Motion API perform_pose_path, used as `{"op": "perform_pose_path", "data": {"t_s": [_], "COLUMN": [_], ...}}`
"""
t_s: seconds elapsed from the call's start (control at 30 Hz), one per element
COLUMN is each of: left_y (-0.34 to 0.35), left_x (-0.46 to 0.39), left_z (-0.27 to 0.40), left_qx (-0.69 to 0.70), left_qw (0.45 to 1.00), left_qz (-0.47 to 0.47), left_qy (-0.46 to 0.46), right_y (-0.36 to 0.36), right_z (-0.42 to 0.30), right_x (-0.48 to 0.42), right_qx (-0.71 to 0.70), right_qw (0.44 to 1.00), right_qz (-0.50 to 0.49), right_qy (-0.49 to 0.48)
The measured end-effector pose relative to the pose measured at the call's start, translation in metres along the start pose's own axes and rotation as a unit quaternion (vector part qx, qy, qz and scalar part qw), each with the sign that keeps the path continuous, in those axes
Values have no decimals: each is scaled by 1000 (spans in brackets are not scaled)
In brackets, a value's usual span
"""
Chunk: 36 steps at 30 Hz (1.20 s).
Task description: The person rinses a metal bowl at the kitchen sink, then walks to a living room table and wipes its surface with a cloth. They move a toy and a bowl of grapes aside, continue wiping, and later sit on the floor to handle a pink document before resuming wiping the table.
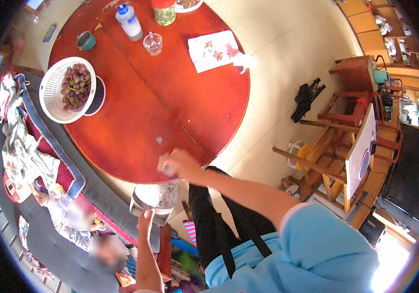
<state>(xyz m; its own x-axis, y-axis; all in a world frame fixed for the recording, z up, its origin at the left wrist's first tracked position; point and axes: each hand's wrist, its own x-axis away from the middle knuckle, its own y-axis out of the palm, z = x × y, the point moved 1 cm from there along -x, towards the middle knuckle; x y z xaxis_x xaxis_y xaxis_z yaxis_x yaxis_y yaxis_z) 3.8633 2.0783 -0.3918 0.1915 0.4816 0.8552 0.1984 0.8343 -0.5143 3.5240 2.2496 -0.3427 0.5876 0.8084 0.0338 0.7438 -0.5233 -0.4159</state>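
Note:
My left hand (145,221) has its fingers curled at the near rim of a white waste bin (165,216), whose inside looks lined with pale plastic. The bin stands just below the edge of a round red-brown wooden table (143,110). Over that edge is my right hand (176,164), blurred by motion with its fingers bent. A small greyish patch shows between those fingers, but I cannot tell what it is. A small pale scrap (159,140) lies on the tabletop just beyond this hand.
A white plastic basket of grapes (74,88) sits at the table's left. Farther back are a teal cup (86,40), a bottle (129,22), a glass mug (153,44), a jar (163,13) and paper with scraps (213,51). Two people occupy the grey sofa (48,234); wooden chairs (326,157) stand right.

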Motion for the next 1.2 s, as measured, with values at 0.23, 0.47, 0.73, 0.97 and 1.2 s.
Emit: {"op": "perform_pose_path", "data": {"t_s": [0.23, 0.47, 0.73, 0.97, 1.2], "left_y": [60, 88, 146, 171, 230], "left_x": [3, 39, 83, 109, 98], "left_z": [29, 78, 159, 257, 240], "left_qx": [93, 73, 258, 370, 385], "left_qw": [992, 995, 964, 916, 922], "left_qz": [-5, 9, -49, -102, -39], "left_qy": [82, 66, -27, -112, -20], "right_y": [-109, -35, -259, -229, -284], "right_z": [115, 55, 148, 150, 68], "right_x": [-50, 21, -13, 32, -29], "right_qx": [221, 6, 62, -17, -456], "right_qw": [934, 981, 976, 946, 820], "right_qz": [229, -169, 29, -206, -226], "right_qy": [165, 100, 206, 251, 261]}}
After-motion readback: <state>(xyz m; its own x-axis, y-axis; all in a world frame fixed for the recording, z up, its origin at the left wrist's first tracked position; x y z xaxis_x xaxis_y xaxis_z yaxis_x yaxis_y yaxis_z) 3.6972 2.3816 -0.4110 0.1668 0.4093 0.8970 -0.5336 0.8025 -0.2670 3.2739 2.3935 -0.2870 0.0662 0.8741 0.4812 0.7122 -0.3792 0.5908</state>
